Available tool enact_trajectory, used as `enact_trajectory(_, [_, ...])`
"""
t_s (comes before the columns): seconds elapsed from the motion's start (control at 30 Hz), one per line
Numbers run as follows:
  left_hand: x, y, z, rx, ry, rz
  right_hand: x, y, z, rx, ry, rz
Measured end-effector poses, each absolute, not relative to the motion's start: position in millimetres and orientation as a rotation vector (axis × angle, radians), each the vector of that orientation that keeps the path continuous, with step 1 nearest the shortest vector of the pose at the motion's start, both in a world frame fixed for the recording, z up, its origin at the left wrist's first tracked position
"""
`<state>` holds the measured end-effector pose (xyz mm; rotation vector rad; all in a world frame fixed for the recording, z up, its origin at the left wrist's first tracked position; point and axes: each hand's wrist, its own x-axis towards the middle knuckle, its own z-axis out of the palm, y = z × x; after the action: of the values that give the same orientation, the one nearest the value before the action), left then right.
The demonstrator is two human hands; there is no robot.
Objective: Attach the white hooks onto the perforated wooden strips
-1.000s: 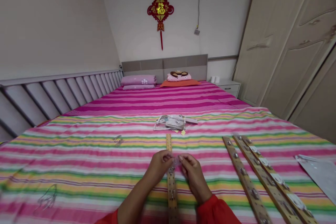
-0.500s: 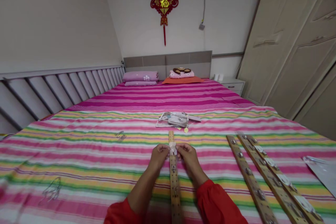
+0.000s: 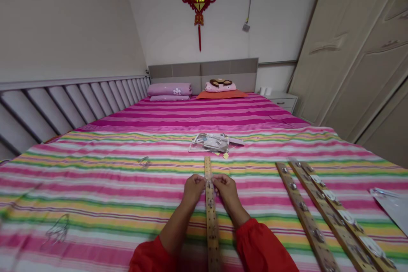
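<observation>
A long wooden strip (image 3: 211, 221) with rows of small holes lies lengthwise in front of me, with small shiny metal pieces (image 3: 211, 202) along it. My left hand (image 3: 193, 188) is closed in a pinch at the strip's left edge. Opposite it, my right hand (image 3: 226, 188) pinches at the right edge. Between my fingertips, over the strip, is a small pale, partly see-through piece (image 3: 208, 177), too small and blurred to name.
Three similar wooden strips (image 3: 306, 210) lie to the right, one bearing white cards (image 3: 347, 216). Beyond my hands is a clear plastic bag (image 3: 210, 142) of small items. Thin wire-like pieces (image 3: 59, 229) lie left, a clear sheet (image 3: 390, 206) far right. Striped cloth (image 3: 111, 195) covers the bed.
The white piece between my fingers showed larger over the strip before; now less of it shows. My hands stay at nearly the same spot, and the view has shifted slightly.
</observation>
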<state>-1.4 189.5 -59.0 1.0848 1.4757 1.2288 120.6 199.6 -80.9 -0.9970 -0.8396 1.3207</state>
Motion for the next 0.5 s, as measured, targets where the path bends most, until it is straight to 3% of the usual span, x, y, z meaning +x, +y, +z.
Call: enact_trajectory(0.5, [-0.7,195.2,-69.3,0.997,1.543,1.252,118.5,201.8,-91.8,-1.011,-0.876,1.294])
